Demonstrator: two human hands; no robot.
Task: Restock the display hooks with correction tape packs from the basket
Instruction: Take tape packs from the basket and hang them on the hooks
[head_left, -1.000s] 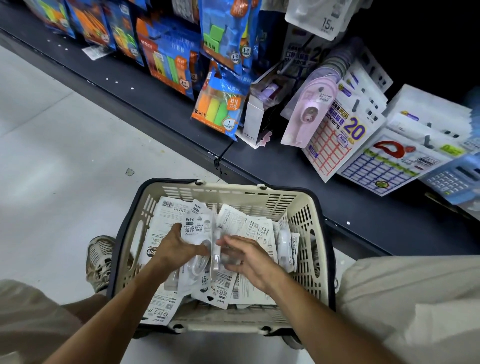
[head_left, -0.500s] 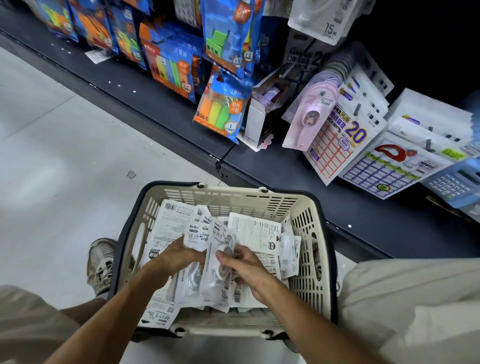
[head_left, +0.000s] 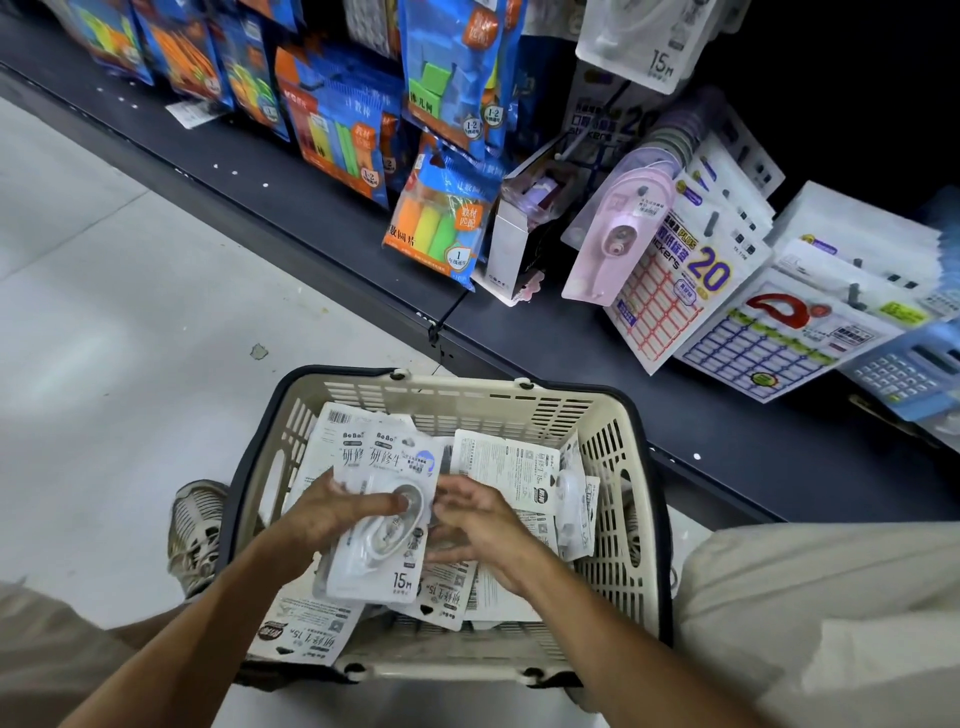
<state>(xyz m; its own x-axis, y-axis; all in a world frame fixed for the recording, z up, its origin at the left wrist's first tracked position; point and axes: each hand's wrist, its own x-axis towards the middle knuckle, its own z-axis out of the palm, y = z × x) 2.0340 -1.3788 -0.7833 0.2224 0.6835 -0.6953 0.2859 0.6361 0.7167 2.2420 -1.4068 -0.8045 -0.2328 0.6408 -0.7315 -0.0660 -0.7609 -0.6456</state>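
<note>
sticker sheets (head_left: 670, 291) hanging above basket (head_left: 618, 431)

bare forearms, beige trousers (head_left: 831, 623), one grey-beige mesh sneaker (head_left: 195, 535) (laced, worn-looking).

I see the basket (head_left: 613, 441) on the floor (head_left: 104, 364) in front of the shelf (head_left: 519, 332), loose packs (head_left: 514, 473) lying inside it, my left hand (head_left: 322, 519) and right hand (head_left: 478, 525) side by side over them, and a shoe (head_left: 195, 535) left of the basket.
</note>
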